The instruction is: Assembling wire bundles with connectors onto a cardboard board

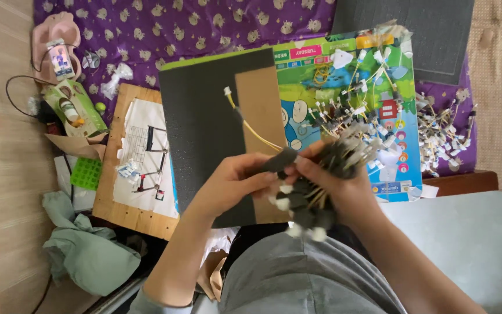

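Fingers [262,174] of the left hand [233,180] pinch a dark grey sleeve on a yellow wire [254,132], centre frame; the right hand [332,180] is clenched around a bundle of sleeved wires [309,200]. Looks like mid-sleeving; sliding it further needs a steady pull.

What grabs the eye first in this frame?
At centre, the right hand clutches a thick bundle of wires with white connectors, while the left hand pinches a grey sleeve on a yellow wire over a dark board. Behind, a colourful chart carries a heap of loose wires at upper right, all on a purple cloth.
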